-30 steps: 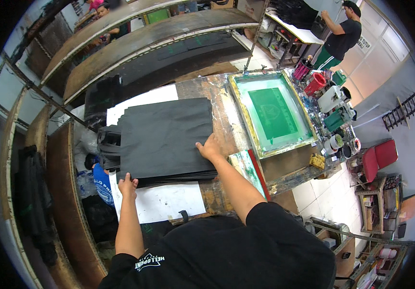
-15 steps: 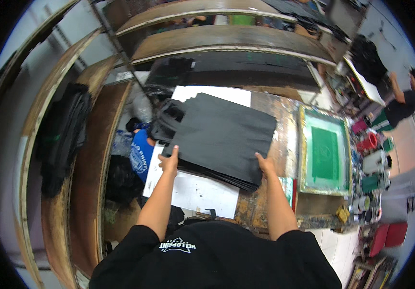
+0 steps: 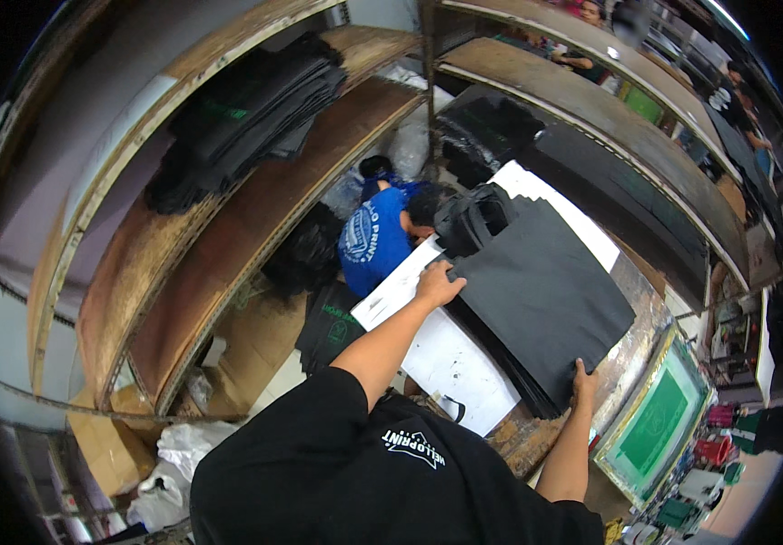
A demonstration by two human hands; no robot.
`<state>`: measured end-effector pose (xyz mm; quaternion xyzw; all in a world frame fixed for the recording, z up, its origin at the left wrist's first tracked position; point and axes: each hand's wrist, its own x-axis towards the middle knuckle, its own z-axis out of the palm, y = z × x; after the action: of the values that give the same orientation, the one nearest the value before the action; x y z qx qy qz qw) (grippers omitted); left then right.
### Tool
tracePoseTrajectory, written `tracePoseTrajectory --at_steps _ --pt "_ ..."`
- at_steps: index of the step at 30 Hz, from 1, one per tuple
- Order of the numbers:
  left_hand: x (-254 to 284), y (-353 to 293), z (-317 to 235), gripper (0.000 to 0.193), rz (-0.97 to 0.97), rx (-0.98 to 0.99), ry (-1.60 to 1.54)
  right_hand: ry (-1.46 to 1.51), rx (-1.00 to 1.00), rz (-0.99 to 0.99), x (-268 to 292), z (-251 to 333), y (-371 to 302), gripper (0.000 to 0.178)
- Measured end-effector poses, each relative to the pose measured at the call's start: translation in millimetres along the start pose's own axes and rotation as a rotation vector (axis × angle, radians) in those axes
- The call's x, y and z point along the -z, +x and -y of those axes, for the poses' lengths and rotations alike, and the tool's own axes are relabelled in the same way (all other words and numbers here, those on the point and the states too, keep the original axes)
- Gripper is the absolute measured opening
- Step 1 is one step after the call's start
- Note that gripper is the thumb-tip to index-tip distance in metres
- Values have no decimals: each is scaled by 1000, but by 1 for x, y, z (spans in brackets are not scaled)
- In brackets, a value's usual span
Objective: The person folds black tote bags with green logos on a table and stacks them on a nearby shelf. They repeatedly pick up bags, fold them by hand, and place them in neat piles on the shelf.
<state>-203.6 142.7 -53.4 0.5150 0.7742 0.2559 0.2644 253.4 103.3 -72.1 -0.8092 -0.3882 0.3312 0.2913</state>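
Note:
A thick stack of black fabric bags (image 3: 546, 282) lies over the white board on the worktable, its looped handles (image 3: 473, 222) bunched at the left end. My left hand (image 3: 441, 283) is closed on the stack's near left corner, beside the handles. At the near right corner, my right hand (image 3: 584, 383) grips the edge with the thumb on top; its other fingers are hidden beneath. Along the near side the layered edges of the bags show.
Wooden shelves (image 3: 228, 227) stand at left, with more black bags (image 3: 246, 118) on one. A person in a blue shirt (image 3: 375, 241) crouches beyond the white board (image 3: 460, 363). A green framed printing screen (image 3: 655, 418) lies at right, near several ink containers (image 3: 709, 450).
My view has turned left, bringing more of the shelves and the crouching person into sight. My left hand has shifted along the stack toward the handles; both hands still hold it.

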Motion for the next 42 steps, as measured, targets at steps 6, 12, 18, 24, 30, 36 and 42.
tracePoseTrajectory --at_steps 6,12,18,24,30,36,42 --pt "15 -8 8 59 10 33 -83 22 -89 111 9 12 9 73" --pt "19 -12 -1 93 3 109 -30 69 -233 149 6 33 2 89" --pt "25 -3 -15 99 186 104 4 364 -338 225 9 16 9 81" --pt "18 3 3 92 196 152 -13 535 -275 393 10 -14 20 67" --pt "25 -7 2 94 199 229 -121 588 -125 405 9 -16 5 60" --pt "27 -19 -10 99 225 189 -260 399 -145 338 14 -30 19 75" --pt "31 -22 6 96 266 259 -307 605 -289 683 20 -11 4 81"
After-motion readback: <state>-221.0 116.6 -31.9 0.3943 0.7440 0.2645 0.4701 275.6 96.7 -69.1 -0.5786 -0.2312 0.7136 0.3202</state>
